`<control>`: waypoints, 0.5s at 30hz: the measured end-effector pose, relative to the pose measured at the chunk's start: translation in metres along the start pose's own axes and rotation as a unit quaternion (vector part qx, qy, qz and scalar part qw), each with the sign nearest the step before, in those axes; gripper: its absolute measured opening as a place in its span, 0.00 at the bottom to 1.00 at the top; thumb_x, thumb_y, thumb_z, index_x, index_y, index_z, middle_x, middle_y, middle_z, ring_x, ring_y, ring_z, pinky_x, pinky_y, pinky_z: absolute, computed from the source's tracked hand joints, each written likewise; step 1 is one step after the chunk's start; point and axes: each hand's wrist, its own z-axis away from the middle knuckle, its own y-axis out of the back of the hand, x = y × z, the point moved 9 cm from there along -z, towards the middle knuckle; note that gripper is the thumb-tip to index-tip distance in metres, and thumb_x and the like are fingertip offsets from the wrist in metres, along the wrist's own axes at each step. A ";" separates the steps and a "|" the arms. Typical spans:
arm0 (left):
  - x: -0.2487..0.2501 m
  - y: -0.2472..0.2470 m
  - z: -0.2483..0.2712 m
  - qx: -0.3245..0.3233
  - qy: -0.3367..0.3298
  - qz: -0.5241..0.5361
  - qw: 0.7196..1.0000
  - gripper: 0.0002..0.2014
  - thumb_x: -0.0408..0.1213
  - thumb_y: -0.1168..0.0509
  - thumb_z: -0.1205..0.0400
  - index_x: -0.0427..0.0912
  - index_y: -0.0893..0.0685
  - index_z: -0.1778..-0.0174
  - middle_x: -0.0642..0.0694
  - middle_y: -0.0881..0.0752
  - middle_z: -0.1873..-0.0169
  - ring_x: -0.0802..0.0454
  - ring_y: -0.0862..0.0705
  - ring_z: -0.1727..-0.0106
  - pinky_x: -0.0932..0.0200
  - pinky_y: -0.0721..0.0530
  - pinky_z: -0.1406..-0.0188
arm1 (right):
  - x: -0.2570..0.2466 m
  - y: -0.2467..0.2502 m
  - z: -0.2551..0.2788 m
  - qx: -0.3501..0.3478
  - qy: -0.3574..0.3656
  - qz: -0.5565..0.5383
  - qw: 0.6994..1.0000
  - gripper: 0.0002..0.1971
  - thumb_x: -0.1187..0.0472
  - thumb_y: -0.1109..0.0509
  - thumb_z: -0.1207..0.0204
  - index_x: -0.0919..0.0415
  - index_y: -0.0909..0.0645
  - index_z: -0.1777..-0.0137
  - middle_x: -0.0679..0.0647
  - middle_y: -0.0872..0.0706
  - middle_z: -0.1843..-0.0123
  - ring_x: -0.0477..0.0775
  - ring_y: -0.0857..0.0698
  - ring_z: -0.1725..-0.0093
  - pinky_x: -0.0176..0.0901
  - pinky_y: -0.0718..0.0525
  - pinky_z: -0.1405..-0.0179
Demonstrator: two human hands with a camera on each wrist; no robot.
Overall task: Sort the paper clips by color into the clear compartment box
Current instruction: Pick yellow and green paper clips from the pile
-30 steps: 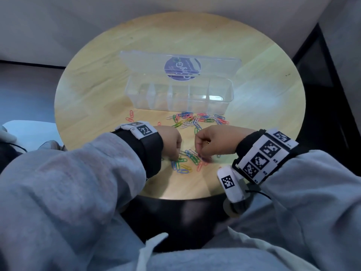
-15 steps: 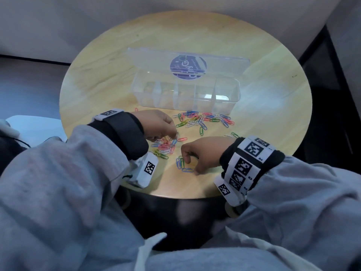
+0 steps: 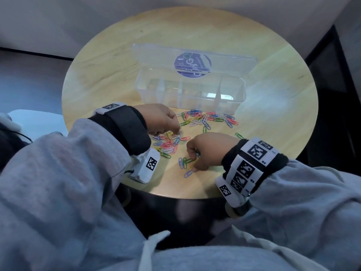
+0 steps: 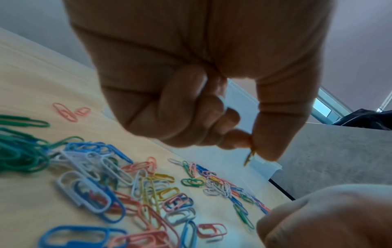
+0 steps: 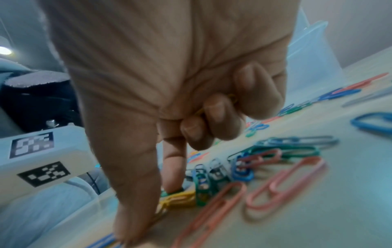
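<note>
Coloured paper clips (image 3: 207, 119) lie loose in front of the clear compartment box (image 3: 237, 102), whose lid stands open. A second heap of clips (image 3: 168, 143) lies nearer me. My left hand (image 3: 175, 130) hovers over that heap and pinches a yellow paper clip (image 4: 250, 155) between thumb and forefinger. My right hand (image 3: 194, 163) is at a small near group of clips (image 3: 184, 163); its thumb and forefinger press down on yellow clips (image 5: 180, 198), and its curled fingers keep another yellow clip (image 5: 232, 98) in the palm. The box's compartments look empty.
The round wooden table (image 3: 273, 124) ends just behind my wrists. A white tracker block (image 3: 146, 167) hangs under my left wrist near the table's near edge. Grey sleeves cover the foreground.
My left hand has left the near group and moved away from me to the middle heap, where it lifts a yellow clip. My right hand has slid left and nearer.
</note>
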 end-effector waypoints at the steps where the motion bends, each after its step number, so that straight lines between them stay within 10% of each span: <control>1: 0.001 0.000 0.000 -0.001 0.000 0.001 1.000 0.12 0.30 0.30 0.25 0.42 0.25 0.71 0.44 0.31 0.77 0.49 0.36 0.75 0.62 0.38 0.74 | -0.001 0.000 -0.001 0.004 0.004 0.005 1.000 0.11 0.53 0.24 0.32 0.52 0.24 0.57 0.45 0.25 0.66 0.53 0.24 0.61 0.38 0.33 0.74; 11: 0.010 -0.008 0.005 -0.016 -0.006 0.135 0.991 0.17 0.20 0.42 0.22 0.40 0.30 0.75 0.41 0.23 0.74 0.55 0.27 0.78 0.71 0.32 0.85 | 0.007 0.004 0.007 0.008 -0.027 0.002 1.000 0.07 0.56 0.26 0.31 0.52 0.22 0.59 0.45 0.20 0.64 0.52 0.21 0.60 0.37 0.31 0.73; 15: 0.022 -0.012 0.012 -0.031 -0.031 0.285 0.958 0.09 0.24 0.41 0.38 0.42 0.30 0.79 0.42 0.19 0.77 0.54 0.25 0.80 0.72 0.30 0.86 | 0.005 0.001 0.005 -0.009 -0.029 0.010 1.000 0.02 0.61 0.29 0.29 0.53 0.18 0.61 0.47 0.19 0.65 0.51 0.22 0.64 0.36 0.30 0.75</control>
